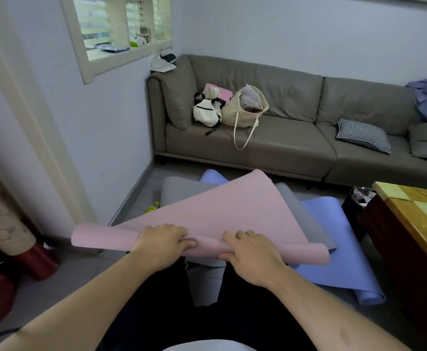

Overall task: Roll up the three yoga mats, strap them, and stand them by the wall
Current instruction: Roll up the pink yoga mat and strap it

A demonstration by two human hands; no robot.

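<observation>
Both hands, left [163, 240] and right [248, 252], clamped side by side on pink mat [222, 211] roll start, long axis crosswise, loose sheet fanning ahead over grey mat [182, 192] and blue mat [334, 249] on floor

Three yoga mats are showing — one pink mat [232, 206], one grey mat [182, 193] and one blue mat [334, 249]. Two hands are showing — the left hand [161, 240] and the right hand [250, 254]. On one sofa [296, 145], two bags are sitting: one white backpack [206, 112] and one tote bag [245, 110].
</observation>
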